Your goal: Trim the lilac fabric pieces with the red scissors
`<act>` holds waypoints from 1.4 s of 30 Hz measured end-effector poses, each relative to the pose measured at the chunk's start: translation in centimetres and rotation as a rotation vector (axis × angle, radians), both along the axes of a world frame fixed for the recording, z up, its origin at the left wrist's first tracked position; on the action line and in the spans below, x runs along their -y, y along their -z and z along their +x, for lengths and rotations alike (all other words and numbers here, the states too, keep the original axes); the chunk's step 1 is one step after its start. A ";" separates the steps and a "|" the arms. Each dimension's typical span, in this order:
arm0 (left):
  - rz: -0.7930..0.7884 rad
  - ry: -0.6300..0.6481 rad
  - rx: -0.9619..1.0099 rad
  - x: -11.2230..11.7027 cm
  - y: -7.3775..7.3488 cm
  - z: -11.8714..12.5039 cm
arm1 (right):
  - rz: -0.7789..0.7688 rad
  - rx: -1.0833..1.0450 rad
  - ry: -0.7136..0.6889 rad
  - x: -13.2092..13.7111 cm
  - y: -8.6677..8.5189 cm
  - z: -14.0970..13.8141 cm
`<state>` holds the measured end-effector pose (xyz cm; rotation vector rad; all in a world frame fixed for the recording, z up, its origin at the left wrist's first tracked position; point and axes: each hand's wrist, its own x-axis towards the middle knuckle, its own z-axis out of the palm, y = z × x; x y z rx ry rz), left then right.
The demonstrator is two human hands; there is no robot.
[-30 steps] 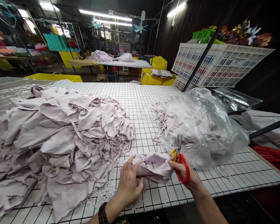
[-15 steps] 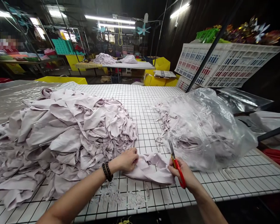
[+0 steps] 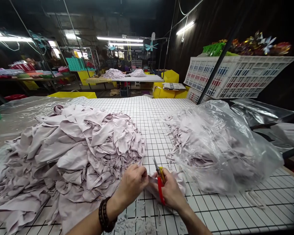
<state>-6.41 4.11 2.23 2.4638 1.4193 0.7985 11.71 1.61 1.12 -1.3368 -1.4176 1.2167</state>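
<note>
1. My left hand [image 3: 133,182] is curled with the fingers drawn together, pinching the near-left edge of a piece of cloth [image 3: 179,181].
2. That cloth lies low on the table [image 3: 155,129] in front of me, between the big heap and the plastic bag, partly hidden behind my hands.
3. My right hand [image 3: 172,191] is wrapped around the scissors [image 3: 160,187], just beside my left; whether its fingertips also grip the cloth, I cannot tell.
4. The blades point up and away from me, leaning left; the handles are red and yellow.
5. A dark bracelet [image 3: 103,213] circles my left wrist.
6. To my left sits the heap [image 3: 85,150] of pale, crumpled cloth.
7. To my right, the clear plastic bag [image 3: 225,156] covers more of it.
8. Small scraps [image 3: 137,225] are scattered near my wrists.
</note>
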 end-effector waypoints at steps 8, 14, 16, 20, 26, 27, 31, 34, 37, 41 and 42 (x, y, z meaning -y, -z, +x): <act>-0.905 0.093 1.050 4.1 -0.1 0.4 | 0.178 -0.078 0.084 -1.3 -1.3 -0.6; -1.463 0.158 1.526 4.2 1.4 1.9 | 0.150 -0.019 0.068 -1.4 -1.1 -0.7; -1.455 0.177 1.499 4.1 1.5 2.1 | 0.150 -0.002 0.066 -1.4 -1.1 -0.6; -1.352 0.127 1.470 3.8 1.8 2.5 | 0.148 0.031 0.051 -1.5 -1.5 -0.4; -1.153 0.104 1.373 3.2 2.0 2.4 | 0.145 0.110 0.036 -1.2 -1.6 0.0; -1.156 0.111 1.365 3.1 2.1 2.4 | 0.147 0.129 0.024 -1.1 -1.5 0.0; -1.106 0.101 1.317 2.8 2.3 2.3 | 0.135 0.167 0.005 -1.0 -1.1 0.0; -0.970 0.057 1.225 2.8 2.2 2.0 | 0.112 0.162 0.007 -0.9 -1.1 0.0; -0.753 -0.041 1.126 2.8 1.7 1.4 | 0.082 0.133 -0.027 -0.7 -1.1 -0.2; -0.781 -0.029 1.156 2.8 1.2 1.2 | 0.031 0.115 -0.110 -0.1 -0.8 -0.5; -0.840 -0.007 1.194 2.7 1.3 1.3 | 0.020 0.126 -0.119 0.0 -0.8 -0.5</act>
